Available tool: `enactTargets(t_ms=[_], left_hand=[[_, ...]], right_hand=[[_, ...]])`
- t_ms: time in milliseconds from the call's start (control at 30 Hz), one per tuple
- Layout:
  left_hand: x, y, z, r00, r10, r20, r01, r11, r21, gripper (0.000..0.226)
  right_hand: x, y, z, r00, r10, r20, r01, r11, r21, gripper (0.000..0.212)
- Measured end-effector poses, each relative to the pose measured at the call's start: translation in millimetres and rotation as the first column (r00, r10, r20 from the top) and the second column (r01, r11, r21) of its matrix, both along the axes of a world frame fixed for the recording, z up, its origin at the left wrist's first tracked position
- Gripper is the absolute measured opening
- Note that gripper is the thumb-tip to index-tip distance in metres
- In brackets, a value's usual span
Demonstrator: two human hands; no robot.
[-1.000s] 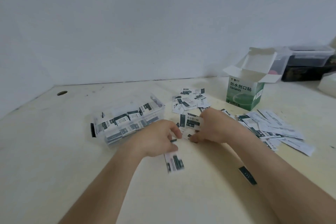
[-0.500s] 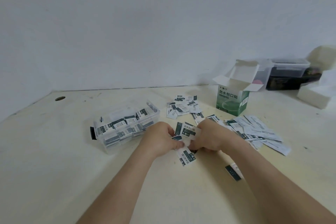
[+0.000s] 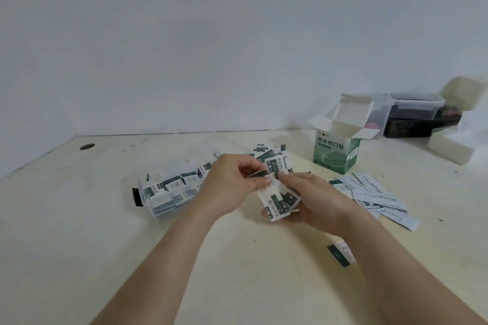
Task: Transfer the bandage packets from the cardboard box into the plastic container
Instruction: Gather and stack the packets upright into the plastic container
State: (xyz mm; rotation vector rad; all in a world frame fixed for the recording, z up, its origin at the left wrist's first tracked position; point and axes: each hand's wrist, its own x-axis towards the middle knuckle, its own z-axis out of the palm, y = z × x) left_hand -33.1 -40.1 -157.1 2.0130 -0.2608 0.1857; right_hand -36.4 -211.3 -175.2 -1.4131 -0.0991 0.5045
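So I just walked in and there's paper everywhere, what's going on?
A person is gathering bandage packets. The right hand holds a small stack of them above the table, and the left hand pinches one dark packet beside it. The clear plastic container already holds many; others lie loose near the open green cardboard box.

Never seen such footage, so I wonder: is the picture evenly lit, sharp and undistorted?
Head view: soft, even light, no glare, only faint shadows on the pale wooden table. Head view: lettering on the green-and-white cardboard box is legible; the white blocks at the right edge look smeared. Head view: the wide lens stretches the forearms.
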Motion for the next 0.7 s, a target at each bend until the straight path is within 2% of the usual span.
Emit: enactTargets(t_ms=[67, 167, 233, 300, 333, 400, 500, 567, 700], left_hand=[[4, -6, 3, 0.994, 0.041, 0.099, -0.047, 0.997, 0.059, 0.017], [10, -18, -1, 0.972, 0.066, 0.227, -0.083, 0.994, 0.067, 0.022], [19, -26, -6, 0.963, 0.088, 0.256, -0.088, 0.996, -0.013, 0.023], [29, -33, -13, 0.978, 0.098, 0.182, -0.092, 0.995, -0.044, 0.021], [34, -39, -18, 0.989, 0.066, 0.131, -0.072, 0.997, 0.034, 0.019], [39, -51, -33, 0.996, -0.059, 0.067, 0.034, 0.943, 0.33, 0.021], [46, -77, -52, 0.964, -0.264, -0.023, 0.219, 0.742, 0.633, 0.058], [53, -84, -56, 0.952, -0.304, -0.011, 0.219, 0.66, 0.719, 0.056], [51, -71, -55, 0.932, -0.353, 0.088, 0.14, 0.571, 0.809, 0.039]], right_hand=[[-1, 4, 1, 0.996, 0.089, -0.028, -0.085, 0.989, 0.12, 0.038], [3, -3, 0, 0.993, 0.121, -0.006, -0.118, 0.98, 0.162, 0.029], [11, -17, 2, 0.996, 0.061, 0.068, -0.065, 0.996, 0.053, 0.023], [19, -35, 4, 0.982, -0.086, 0.169, 0.102, 0.991, -0.088, 0.024], [24, -47, 4, 0.961, -0.184, 0.205, 0.213, 0.969, -0.128, 0.026], [29, -63, -1, 0.901, -0.342, 0.266, 0.393, 0.904, -0.171, 0.029], [33, -75, -10, 0.826, -0.432, 0.363, 0.528, 0.818, -0.227, 0.026], [36, -76, -13, 0.799, -0.434, 0.416, 0.571, 0.764, -0.3, 0.024], [39, -76, -19, 0.834, -0.326, 0.446, 0.525, 0.717, -0.458, 0.024]])
